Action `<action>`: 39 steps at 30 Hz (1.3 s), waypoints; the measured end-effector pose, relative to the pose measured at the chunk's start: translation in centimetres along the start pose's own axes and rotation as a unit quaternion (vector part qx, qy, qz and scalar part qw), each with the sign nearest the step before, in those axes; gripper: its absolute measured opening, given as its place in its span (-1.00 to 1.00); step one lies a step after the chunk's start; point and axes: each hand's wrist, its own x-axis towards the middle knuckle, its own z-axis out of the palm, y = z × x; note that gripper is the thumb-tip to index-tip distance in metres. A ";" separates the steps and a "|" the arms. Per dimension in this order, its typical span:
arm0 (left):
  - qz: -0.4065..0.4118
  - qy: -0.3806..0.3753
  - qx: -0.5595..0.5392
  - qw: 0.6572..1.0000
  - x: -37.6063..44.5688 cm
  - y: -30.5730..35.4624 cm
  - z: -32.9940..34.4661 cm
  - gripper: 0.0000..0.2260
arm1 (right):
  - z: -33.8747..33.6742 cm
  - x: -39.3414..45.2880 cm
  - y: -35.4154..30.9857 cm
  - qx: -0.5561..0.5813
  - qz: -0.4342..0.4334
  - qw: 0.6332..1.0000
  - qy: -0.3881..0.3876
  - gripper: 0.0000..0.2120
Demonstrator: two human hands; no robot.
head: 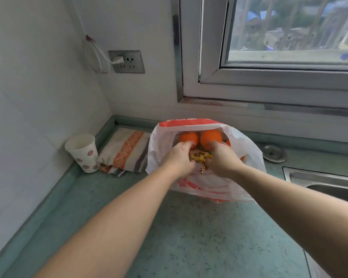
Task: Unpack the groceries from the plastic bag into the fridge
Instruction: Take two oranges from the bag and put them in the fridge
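A white plastic bag (247, 155) with red print lies open on the green countertop (189, 227). Inside it I see oranges, one on the left (187, 137) and a larger one (210, 137) beside it, plus yellow-wrapped candies (199, 156). My left hand (180, 157) reaches into the bag with its fingertips on the left orange. My right hand (221, 157) is also inside, fingers curled onto the larger orange. The candies lie between my two hands. No fridge is in view.
A paper cup (82, 151) stands in the left corner beside a folded striped cloth (125, 151). A steel sink (325, 183) is at the right, a round metal cap (273, 153) behind it. A wall socket (127, 61) and window (289, 37) are above.
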 end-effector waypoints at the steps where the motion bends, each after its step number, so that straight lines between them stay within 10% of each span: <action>1: -0.012 0.005 -0.007 1.000 1.1 -0.6 0.5 -0.44 | 0.2 0.9 0.4 -0.027 0.008 1.000 0.000 -0.72; 10: -0.003 0.006 0.043 0.999 8.9 -3.2 3.7 -0.37 | 0.0 7.1 2.9 -0.165 -0.049 0.985 -0.022 -0.36; 14: -0.028 -0.004 -0.029 0.999 11.5 -3.8 4.3 -0.48 | 0.6 9.5 3.3 -0.105 -0.071 0.991 0.031 -0.64; 21: -0.026 0.000 -0.058 0.998 11.5 -4.0 4.0 -0.75 | 1.7 9.9 3.7 -0.024 -0.024 0.999 -0.020 -0.38; 27: -0.034 -0.046 -0.040 0.998 8.9 -5.0 3.6 -0.24 | 2.1 8.2 3.9 -0.015 -0.013 0.997 -0.080 -0.17; 39: -0.037 -0.082 0.013 0.996 1.5 -2.2 -0.5 -0.32 | -1.0 0.6 2.7 0.070 0.078 0.989 -0.107 -0.39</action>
